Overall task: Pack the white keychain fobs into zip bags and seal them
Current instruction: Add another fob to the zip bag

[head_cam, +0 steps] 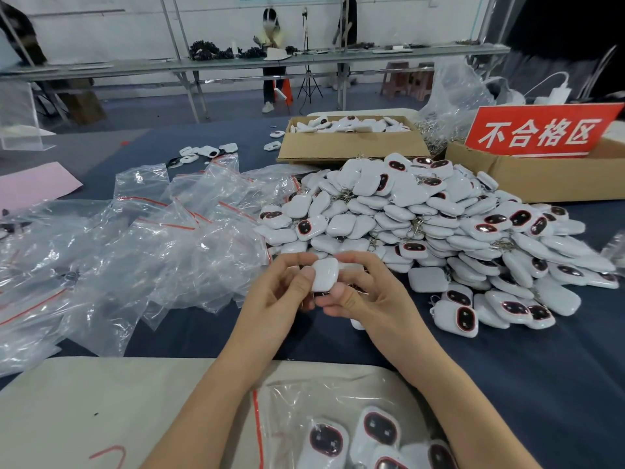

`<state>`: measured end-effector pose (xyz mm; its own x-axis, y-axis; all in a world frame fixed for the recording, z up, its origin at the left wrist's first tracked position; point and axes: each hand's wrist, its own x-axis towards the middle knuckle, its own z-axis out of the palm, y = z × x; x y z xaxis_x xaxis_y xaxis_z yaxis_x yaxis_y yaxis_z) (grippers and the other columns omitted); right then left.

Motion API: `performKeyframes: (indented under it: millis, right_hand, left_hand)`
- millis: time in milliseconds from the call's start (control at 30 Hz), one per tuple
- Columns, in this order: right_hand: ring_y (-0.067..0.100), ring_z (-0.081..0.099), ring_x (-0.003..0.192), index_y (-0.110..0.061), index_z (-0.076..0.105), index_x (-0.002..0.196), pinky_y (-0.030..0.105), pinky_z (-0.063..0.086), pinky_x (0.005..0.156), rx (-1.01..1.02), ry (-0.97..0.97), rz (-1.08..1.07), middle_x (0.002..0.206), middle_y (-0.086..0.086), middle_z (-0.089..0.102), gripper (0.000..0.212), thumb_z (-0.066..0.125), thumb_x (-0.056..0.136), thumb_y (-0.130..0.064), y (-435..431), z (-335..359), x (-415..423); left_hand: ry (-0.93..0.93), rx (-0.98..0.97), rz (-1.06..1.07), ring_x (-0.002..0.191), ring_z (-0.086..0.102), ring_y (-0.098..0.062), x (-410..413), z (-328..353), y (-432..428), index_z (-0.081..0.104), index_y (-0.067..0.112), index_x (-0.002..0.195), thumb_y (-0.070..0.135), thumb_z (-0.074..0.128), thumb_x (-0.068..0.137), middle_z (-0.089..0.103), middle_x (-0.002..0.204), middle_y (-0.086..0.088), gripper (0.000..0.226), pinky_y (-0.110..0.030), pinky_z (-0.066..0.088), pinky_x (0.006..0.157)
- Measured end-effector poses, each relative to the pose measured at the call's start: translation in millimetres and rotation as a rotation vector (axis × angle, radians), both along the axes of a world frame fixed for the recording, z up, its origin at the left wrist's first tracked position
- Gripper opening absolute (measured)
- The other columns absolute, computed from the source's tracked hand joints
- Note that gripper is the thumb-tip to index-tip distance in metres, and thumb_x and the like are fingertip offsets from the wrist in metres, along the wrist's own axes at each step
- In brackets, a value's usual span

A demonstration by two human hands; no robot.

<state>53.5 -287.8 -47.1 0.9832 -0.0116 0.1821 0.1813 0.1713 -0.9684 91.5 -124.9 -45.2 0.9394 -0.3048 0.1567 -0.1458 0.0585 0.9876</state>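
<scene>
1. Left grip [284,289] and right grip [358,292] are together pinching one fob [325,274], holding it above the worktop [507,384] just in front of the pile [422,211].
2. Fobs in the pile and loose bags [162,238] to its left are lying too thick to count. One filled bag [287,407] near the front edge is showing at least four fobs. Behind the pile, one box [348,145] is holding more fobs, and a second box [541,179] is carrying one red sign [541,132].
3. Dark blue cloth is covering the worktop, with a beige mat [101,401] lying at the front and a pink sheet [33,187] at the left. Two people [270,32] are standing at a long bench [236,64] by the white wall.
4. The held fob is turning its plain white back to the camera, its long axis running nearly upright and leaning slightly right.
</scene>
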Motion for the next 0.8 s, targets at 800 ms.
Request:
performKeyframes:
  millis: [800]
  right_hand:
    - [-0.002, 0.065, 0.074, -0.032, 0.070, 0.087, 0.009, 0.048, 0.063, -0.155, -0.023, -0.165, 0.082, -0.017, 0.072, 0.032, 0.075, 0.084, -0.001, 2.8, 1.3, 3.2]
  left_hand:
    - [-0.037, -0.050, 0.068, 0.092, 0.071, -0.007, 1.5, 2.8, -1.8, 0.072, 0.041, 0.111, 0.026, 0.070, 0.090, 0.076, 0.097, 0.006, 0.026, -0.019, 0.056, 0.081]
